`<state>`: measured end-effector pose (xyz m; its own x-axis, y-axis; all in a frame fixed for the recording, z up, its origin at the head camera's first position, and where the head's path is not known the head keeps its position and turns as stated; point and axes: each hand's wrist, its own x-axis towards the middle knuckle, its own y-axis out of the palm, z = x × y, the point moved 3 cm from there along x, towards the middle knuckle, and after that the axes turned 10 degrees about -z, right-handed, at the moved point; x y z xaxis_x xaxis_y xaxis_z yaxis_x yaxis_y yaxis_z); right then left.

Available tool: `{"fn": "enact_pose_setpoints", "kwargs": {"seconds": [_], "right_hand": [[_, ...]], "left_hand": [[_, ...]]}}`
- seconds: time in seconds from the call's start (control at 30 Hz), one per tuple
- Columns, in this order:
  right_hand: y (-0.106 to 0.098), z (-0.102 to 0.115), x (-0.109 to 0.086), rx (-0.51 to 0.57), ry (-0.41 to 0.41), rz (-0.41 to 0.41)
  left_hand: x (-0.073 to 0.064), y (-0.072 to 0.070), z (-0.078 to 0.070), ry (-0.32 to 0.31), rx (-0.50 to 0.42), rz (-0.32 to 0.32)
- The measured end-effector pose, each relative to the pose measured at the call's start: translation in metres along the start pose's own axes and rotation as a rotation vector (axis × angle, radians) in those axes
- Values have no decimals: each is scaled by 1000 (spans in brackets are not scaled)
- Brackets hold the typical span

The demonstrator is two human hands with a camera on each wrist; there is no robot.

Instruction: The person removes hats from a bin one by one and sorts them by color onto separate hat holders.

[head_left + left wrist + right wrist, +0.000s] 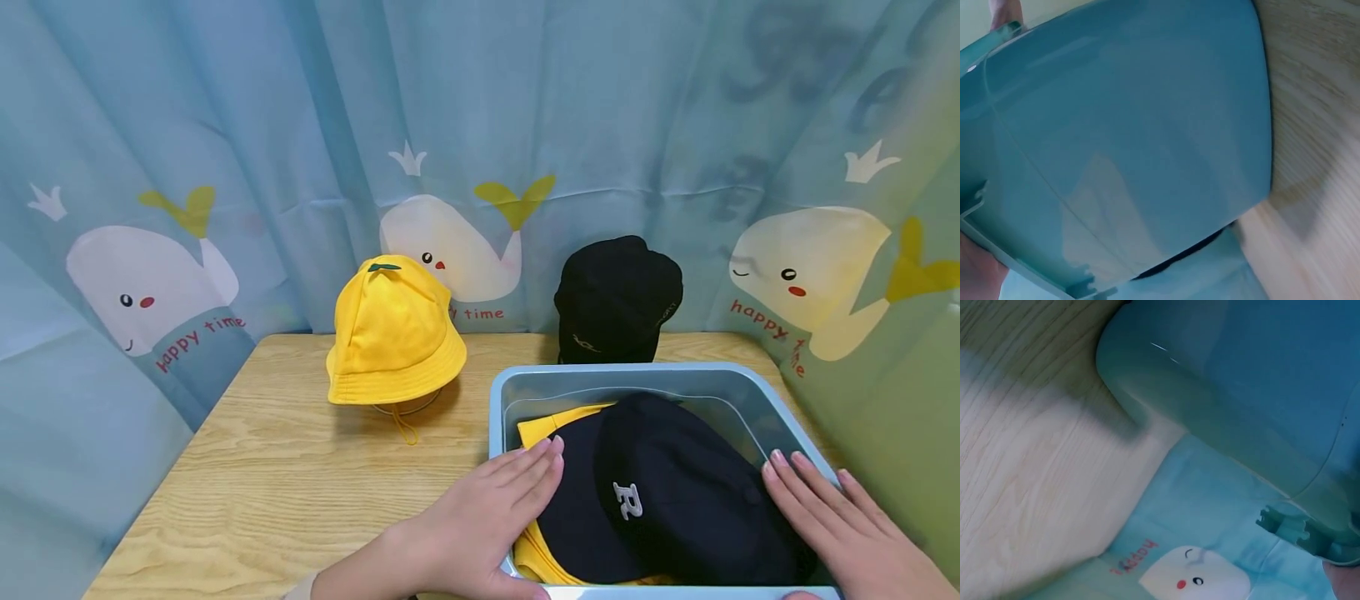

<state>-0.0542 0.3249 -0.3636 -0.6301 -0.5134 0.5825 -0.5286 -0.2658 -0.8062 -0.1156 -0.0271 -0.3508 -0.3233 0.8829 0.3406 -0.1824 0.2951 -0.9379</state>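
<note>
A light blue plastic bin (622, 373) stands at the right front of the table in the head view. On top of the things inside it lies a black baseball cap (682, 500) with a white letter R, over yellow fabric (538, 554). My left hand (480, 517) lies across the bin's left rim, fingers straight and reaching to the cap's brim. Across the right rim rests my right hand (843, 512), its fingers extended inward beside the cap's crown. Both wrist views look at the bin's outer walls, the left wall (1135, 125) and the right wall (1260, 381).
A yellow bucket hat (397, 333) with a green sprout sits on a stand at the back left of the wooden table (300, 467). Behind the bin is another black cap (618, 292). A blue curtain (465, 92) printed with whales hangs around the table.
</note>
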Motion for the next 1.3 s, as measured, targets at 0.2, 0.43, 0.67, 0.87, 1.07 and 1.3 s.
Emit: {"fn": "enact_pose_setpoints", "kwargs": {"seconds": [0.2,0.43,0.67,0.87,1.07,1.3], "right_hand": [[1,6,6,30,-4,-5],[2,16,12,61,-13,-3],[6,23,20,49,-54,0],[8,29,26,52,-87,1],[12,39,33,22,-153,3],[18,52,44,-7,-220,-26]], "left_hand": [[-10,-4,4,-6,-17,-10],[-19,-8,9,-18,-34,-30],[-29,-11,12,-21,-17,-71],[-38,-12,16,-8,-18,-105],[-49,-13,23,6,-43,-138],[-63,-19,29,1,-63,-173]]}}
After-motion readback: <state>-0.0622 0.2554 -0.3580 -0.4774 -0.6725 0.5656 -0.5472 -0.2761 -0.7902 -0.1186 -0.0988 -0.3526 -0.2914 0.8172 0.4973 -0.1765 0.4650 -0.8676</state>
